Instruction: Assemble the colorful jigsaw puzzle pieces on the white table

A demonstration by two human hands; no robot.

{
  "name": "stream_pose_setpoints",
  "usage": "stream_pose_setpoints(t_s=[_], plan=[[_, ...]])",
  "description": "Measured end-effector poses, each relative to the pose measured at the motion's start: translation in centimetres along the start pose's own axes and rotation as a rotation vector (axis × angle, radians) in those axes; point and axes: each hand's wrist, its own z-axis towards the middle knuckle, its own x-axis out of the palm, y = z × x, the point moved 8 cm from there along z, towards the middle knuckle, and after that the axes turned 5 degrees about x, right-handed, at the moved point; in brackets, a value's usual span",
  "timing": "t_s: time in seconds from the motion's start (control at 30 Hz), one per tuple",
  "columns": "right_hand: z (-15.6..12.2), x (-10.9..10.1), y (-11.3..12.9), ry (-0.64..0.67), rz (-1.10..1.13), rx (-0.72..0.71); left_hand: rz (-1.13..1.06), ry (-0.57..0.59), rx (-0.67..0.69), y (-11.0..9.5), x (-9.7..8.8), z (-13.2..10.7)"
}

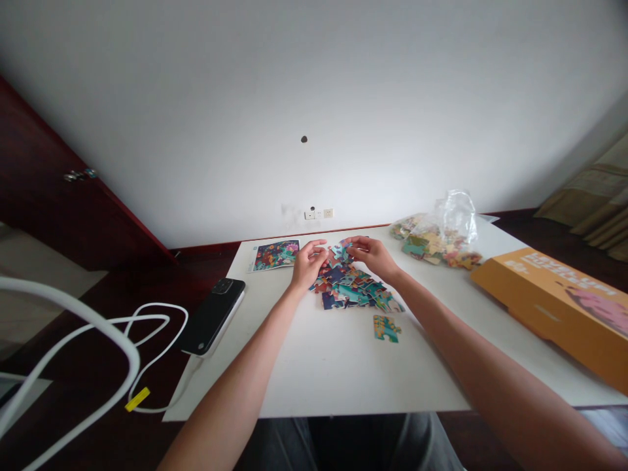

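My left hand point(309, 265) and my right hand point(373, 256) meet above a heap of colourful jigsaw pieces point(348, 288). Between their fingertips I see a blue jigsaw piece point(341, 252), gripped from both sides, though the fingers partly hide it. Whether it is one piece or several joined ones, I cannot tell. The heap lies flat on the white tabletop point(333, 366), directly below my hands. Nearer to me and to the right, a small joined group of teal jigsaw pieces point(386, 328) rests apart from the heap.
A printed picture card point(276, 255) lies left of my hands. A clear plastic bag of pieces point(436, 239) stands at the back right, and an orange box point(554, 307) overhangs the right edge. A black phone point(210, 316) and white cable point(147, 353) lie left.
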Motion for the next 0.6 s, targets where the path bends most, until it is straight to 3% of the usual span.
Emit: stream_pose_setpoints(t_s=[0.27,0.4,0.6], plan=[[-0.4,-1.1,0.6,-0.133,0.152,0.058,0.317,0.036,0.074,-1.4,-0.1,-0.4],[-0.3,-0.9,0.4,-0.114,0.216,0.097,0.481,0.027,0.156,-2.5,0.1,-0.6],[-0.4,-0.4,0.3,-0.059,0.167,0.099,0.521,0.030,0.261,-3.8,0.6,-0.9]])
